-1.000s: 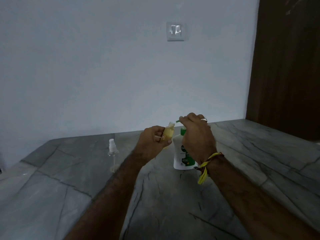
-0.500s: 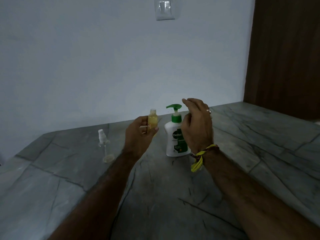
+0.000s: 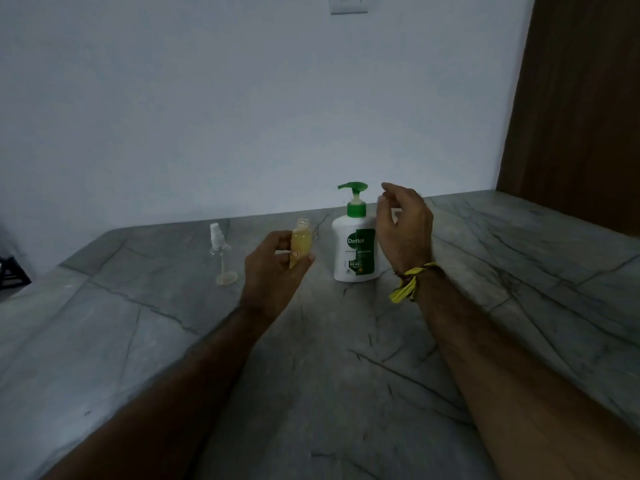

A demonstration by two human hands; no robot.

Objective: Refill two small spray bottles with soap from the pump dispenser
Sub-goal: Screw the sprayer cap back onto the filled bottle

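While left hand (image 3: 273, 271) grips one uncapped bottle (image 3: 300, 244), right hand (image 3: 403, 225) hangs loose; second bottle (image 3: 221, 256), one dispenser (image 3: 355, 244).

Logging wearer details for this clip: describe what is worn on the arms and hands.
Both forearms are bare, with no sleeves in view. The right wrist carries a yellow thread band with loose ends hanging down, tied beside a darker cord. The left hand shows no band or ring. The right hand shows no glove.

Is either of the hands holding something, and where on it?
Left hand grips the uncapped spray bottle around its body. Right hand holds nothing.
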